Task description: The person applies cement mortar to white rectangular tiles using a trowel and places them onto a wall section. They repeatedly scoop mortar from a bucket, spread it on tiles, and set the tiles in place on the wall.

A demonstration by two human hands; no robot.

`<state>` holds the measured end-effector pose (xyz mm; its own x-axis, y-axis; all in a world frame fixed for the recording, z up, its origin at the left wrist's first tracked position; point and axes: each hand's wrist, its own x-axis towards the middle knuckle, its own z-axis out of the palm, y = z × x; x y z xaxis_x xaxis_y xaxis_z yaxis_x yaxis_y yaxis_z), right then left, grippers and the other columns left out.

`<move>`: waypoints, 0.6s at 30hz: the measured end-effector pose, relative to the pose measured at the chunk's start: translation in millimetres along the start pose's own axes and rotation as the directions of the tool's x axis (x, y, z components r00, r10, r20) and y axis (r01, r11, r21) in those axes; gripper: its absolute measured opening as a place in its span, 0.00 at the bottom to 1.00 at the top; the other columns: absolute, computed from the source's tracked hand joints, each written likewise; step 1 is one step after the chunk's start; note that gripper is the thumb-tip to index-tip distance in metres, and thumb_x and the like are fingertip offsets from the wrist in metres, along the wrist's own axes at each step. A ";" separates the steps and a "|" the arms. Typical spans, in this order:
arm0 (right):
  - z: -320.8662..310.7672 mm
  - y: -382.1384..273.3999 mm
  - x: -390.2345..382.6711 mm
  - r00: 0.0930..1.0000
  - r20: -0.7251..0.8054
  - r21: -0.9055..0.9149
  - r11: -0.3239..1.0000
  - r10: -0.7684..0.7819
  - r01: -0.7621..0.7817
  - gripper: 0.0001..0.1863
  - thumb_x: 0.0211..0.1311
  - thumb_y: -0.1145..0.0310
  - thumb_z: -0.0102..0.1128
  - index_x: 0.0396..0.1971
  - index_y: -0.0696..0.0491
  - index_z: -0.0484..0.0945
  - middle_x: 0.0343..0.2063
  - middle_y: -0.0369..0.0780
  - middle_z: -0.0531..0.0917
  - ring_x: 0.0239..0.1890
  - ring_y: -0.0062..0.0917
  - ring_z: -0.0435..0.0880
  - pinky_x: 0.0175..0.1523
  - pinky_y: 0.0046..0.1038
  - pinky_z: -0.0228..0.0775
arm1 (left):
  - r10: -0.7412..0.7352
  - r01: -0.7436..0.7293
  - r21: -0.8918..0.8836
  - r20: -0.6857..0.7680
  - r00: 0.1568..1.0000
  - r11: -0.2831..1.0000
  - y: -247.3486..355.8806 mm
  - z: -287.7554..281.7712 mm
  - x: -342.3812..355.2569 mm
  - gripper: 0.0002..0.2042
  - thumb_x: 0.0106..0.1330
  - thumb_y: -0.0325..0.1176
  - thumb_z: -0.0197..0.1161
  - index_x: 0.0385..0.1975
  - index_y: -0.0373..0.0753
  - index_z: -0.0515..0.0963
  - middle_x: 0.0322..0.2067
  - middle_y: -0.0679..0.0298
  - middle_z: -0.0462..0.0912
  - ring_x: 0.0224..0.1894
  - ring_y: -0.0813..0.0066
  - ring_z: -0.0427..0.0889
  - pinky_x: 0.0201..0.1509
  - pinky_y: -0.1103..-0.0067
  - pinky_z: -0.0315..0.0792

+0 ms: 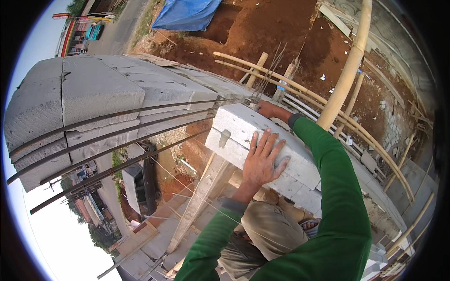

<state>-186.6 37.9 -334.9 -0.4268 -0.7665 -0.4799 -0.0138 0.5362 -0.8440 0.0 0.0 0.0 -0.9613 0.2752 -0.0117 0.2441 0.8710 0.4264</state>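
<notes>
My left hand point(265, 161) lies with spread fingers on a light grey concrete block point(281, 140) at the end of a block wall. It holds nothing. My right hand point(270, 109) reaches to the far side of the same block, close to where the steel bars meet the wall. Its fingers look curled and are partly hidden, so what they hold cannot be made out. Several long steel bars point(140, 111) stick out to the left from the gap beside the block. A dark patch marks the block's near end.
Another block wall point(103, 86) rises at the left. Bamboo poles point(344, 70) cross on the right, with thin upright rods point(276, 61) near the corner. A wooden beam point(197, 201) slants below. Far down lie red soil, a blue tarp point(185, 16) and a parked vehicle point(136, 187).
</notes>
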 end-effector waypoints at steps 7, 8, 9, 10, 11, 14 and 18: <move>-29.3 -32.3 -72.0 0.965 -0.261 -0.046 0.998 0.020 -0.034 0.17 0.68 0.61 0.60 0.41 0.61 0.85 0.42 0.53 0.87 0.43 0.44 0.86 0.50 0.43 0.79 | 0.007 -0.008 -0.009 -0.028 1.000 1.000 1.7 1.6 0.8 0.25 0.67 0.46 0.66 0.62 0.44 0.75 0.64 0.54 0.73 0.75 0.50 0.63 0.78 0.46 0.52; -31.1 -38.6 -83.3 0.937 -0.349 -0.229 0.968 0.019 -0.105 0.17 0.69 0.62 0.57 0.39 0.62 0.84 0.44 0.56 0.86 0.45 0.49 0.86 0.51 0.46 0.79 | 0.004 -0.005 -0.014 -0.024 1.000 1.000 1.9 1.2 0.3 0.25 0.67 0.46 0.66 0.62 0.44 0.75 0.64 0.54 0.73 0.75 0.50 0.63 0.78 0.46 0.52; -35.3 -41.7 -99.8 0.929 -0.370 -0.254 0.962 -0.003 -0.097 0.16 0.69 0.62 0.58 0.38 0.62 0.84 0.43 0.55 0.86 0.46 0.50 0.86 0.53 0.46 0.78 | 0.005 -0.006 -0.016 -0.026 1.000 1.000 2.3 1.3 -0.6 0.25 0.67 0.46 0.66 0.62 0.44 0.75 0.64 0.54 0.73 0.75 0.50 0.63 0.78 0.46 0.52; -44.6 -39.8 -124.3 0.926 -0.374 -0.283 0.944 0.052 -0.168 0.15 0.69 0.63 0.59 0.38 0.61 0.85 0.43 0.55 0.85 0.48 0.50 0.85 0.55 0.46 0.76 | 0.006 -0.006 -0.019 -0.028 1.000 1.000 1.8 2.1 -1.0 0.25 0.67 0.46 0.66 0.62 0.44 0.75 0.64 0.54 0.73 0.75 0.49 0.63 0.78 0.46 0.52; -50.5 -40.4 -146.0 0.916 -0.396 -0.318 0.927 0.062 -0.200 0.14 0.69 0.64 0.60 0.37 0.61 0.85 0.42 0.54 0.85 0.50 0.51 0.85 0.56 0.47 0.75 | 0.007 -0.008 -0.021 -0.030 1.000 1.000 1.0 2.6 -1.5 0.25 0.67 0.46 0.66 0.62 0.44 0.75 0.64 0.54 0.73 0.75 0.49 0.63 0.78 0.46 0.52; -71.1 -33.3 -220.0 0.908 -0.400 -0.586 0.797 -0.126 -0.147 0.12 0.64 0.66 0.60 0.41 0.57 0.83 0.43 0.49 0.83 0.52 0.47 0.82 0.58 0.46 0.73 | -0.012 0.012 0.009 -0.004 1.000 1.000 0.3 4.0 -2.7 0.25 0.70 0.50 0.62 0.63 0.46 0.77 0.67 0.56 0.73 0.78 0.55 0.59 0.83 0.52 0.46; -104.4 -23.0 -282.3 0.935 -0.309 -0.710 0.696 -0.175 -0.104 0.15 0.65 0.57 0.62 0.39 0.54 0.85 0.38 0.45 0.84 0.50 0.41 0.83 0.56 0.42 0.74 | -0.018 0.018 0.007 0.002 1.000 1.000 3.6 1.6 -2.1 0.25 0.69 0.47 0.63 0.63 0.45 0.76 0.65 0.55 0.73 0.77 0.53 0.61 0.81 0.50 0.48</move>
<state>-160.2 278.9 -155.0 -0.6757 -0.7014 -0.2267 -0.6076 0.7041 -0.3676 3.1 3.2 0.1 -0.9652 0.2608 -0.0213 0.2281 0.8785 0.4199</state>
